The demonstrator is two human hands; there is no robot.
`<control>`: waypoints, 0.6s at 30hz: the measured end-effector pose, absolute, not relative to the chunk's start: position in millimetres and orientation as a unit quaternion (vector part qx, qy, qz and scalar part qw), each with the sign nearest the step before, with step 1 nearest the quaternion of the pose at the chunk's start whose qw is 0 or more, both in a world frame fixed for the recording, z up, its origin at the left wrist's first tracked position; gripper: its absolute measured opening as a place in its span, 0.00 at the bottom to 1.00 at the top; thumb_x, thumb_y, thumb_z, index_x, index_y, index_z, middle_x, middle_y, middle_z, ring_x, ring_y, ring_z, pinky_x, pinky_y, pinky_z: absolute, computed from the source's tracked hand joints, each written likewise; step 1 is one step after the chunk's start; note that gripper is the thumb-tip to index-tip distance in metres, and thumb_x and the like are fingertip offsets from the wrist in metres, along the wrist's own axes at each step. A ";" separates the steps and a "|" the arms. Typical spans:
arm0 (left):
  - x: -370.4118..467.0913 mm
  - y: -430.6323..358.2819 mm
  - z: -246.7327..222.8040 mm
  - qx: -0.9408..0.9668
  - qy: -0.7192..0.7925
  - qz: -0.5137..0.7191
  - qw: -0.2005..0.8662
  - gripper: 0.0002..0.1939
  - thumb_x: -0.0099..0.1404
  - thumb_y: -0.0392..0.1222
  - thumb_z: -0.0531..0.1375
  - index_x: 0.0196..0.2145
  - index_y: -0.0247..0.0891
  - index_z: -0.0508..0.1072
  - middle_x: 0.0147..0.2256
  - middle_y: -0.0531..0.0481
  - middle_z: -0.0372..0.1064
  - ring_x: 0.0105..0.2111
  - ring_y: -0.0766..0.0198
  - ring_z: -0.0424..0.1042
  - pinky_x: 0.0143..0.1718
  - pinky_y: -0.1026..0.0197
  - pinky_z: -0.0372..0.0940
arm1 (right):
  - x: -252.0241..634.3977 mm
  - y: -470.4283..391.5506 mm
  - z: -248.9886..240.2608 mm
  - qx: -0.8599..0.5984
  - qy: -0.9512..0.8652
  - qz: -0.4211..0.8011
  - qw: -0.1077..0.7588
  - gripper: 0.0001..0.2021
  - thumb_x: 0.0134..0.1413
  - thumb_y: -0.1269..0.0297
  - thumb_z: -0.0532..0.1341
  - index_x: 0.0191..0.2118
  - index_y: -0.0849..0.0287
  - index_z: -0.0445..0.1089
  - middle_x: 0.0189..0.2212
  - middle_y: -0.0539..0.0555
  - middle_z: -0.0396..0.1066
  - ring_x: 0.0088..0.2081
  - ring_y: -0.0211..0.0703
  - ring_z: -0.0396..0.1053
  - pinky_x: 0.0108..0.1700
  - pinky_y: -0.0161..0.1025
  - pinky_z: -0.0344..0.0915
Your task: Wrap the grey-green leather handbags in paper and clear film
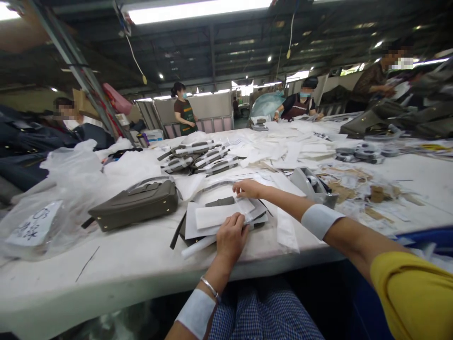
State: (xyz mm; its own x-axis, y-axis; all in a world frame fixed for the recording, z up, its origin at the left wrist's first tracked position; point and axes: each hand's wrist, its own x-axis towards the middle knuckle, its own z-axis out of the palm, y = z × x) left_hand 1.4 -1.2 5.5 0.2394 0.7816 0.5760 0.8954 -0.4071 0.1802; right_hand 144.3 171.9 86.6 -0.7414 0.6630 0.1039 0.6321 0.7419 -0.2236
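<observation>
Blue checked cloth (pixel 262 311) covers the person's lap against the edge of a white-covered table (pixel 123 269), with a yellow sleeve (pixel 406 288) at the right. On the table just ahead lies a dark bag (pixel 181 230) topped by a white pad (pixel 212 217), directly under the left hand and just short of the right. A white roll (pixel 198 246) sticks out along its near side.

The left hand (pixel 231 238) rests palm down on the pad's right end, fingers stretched forward and loose rather than clenched; its forearm, with a silver bracelet (pixel 210 288), rises from the bottom edge. Slightly farther off, the right hand (pixel 247 189) hangs over the bag's far side, wrist bent and fingers curled inward near the looped handle (pixel 214 185); whether they pinch anything I cannot tell. Its forearm slants in from the right.

To the left stands another dark bag (pixel 141 208). Beyond are a heap of wrapped handles (pixel 203 156) and, at the far side, a co-worker in a dark apron (pixel 187 113).
</observation>
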 end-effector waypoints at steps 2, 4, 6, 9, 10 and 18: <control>1.4 -1.3 4.5 -0.779 -0.538 -0.310 0.090 0.10 0.67 0.41 0.61 0.46 0.43 0.68 0.50 0.50 0.72 0.46 0.55 0.71 0.46 0.54 0.69 | 149.8 152.7 80.8 -0.363 -0.918 0.064 0.144 0.11 0.61 0.68 0.59 0.47 0.61 0.74 0.44 0.61 0.77 0.44 0.49 0.73 0.46 0.41 0.64; 1.6 -1.1 3.1 -0.776 -0.541 -0.313 0.090 0.11 0.67 0.41 0.61 0.47 0.42 0.68 0.49 0.49 0.72 0.46 0.55 0.71 0.46 0.53 0.69 | 155.8 129.4 67.2 -0.348 -0.920 0.059 0.171 0.13 0.65 0.66 0.55 0.49 0.60 0.74 0.47 0.61 0.76 0.49 0.49 0.72 0.50 0.43 0.65; 2.5 -0.7 2.4 -0.775 -0.540 -0.315 0.092 0.12 0.67 0.41 0.61 0.48 0.42 0.68 0.48 0.48 0.73 0.45 0.54 0.71 0.47 0.52 0.69 | 161.2 108.1 49.1 -0.319 -0.929 0.060 0.178 0.14 0.67 0.63 0.54 0.50 0.58 0.74 0.51 0.59 0.74 0.53 0.48 0.71 0.55 0.43 0.65; 3.6 0.0 3.0 -0.778 -0.529 -0.324 0.099 0.14 0.66 0.40 0.62 0.50 0.42 0.68 0.48 0.47 0.73 0.46 0.53 0.72 0.48 0.52 0.70 | 166.8 91.3 26.8 -0.276 -0.941 0.037 0.194 0.19 0.70 0.62 0.48 0.56 0.61 0.71 0.56 0.60 0.70 0.59 0.46 0.65 0.62 0.45 0.60; 3.2 0.4 3.4 -0.782 -0.523 -0.326 0.099 0.15 0.66 0.39 0.62 0.50 0.42 0.68 0.49 0.47 0.73 0.47 0.53 0.72 0.48 0.52 0.70 | 167.9 89.9 22.9 -0.261 -0.944 0.026 0.198 0.20 0.71 0.62 0.46 0.57 0.63 0.70 0.57 0.61 0.70 0.60 0.46 0.64 0.63 0.46 0.60; -62.1 -1.6 17.1 -0.879 -0.402 -0.188 0.174 0.31 0.64 0.28 0.59 0.63 0.40 0.59 0.61 0.44 0.65 0.60 0.54 0.65 0.62 0.46 0.60 | 170.0 92.6 22.0 -0.246 -0.941 0.018 0.230 0.20 0.70 0.62 0.49 0.57 0.65 0.70 0.55 0.61 0.71 0.60 0.46 0.66 0.64 0.46 0.60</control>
State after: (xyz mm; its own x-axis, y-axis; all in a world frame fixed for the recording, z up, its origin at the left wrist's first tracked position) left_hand -62.1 -1.6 17.1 0.6065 0.6406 0.4709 0.7715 -0.6173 -0.1539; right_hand 170.0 92.6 22.0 -0.7731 0.4719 0.4238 0.4556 0.8780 -0.1467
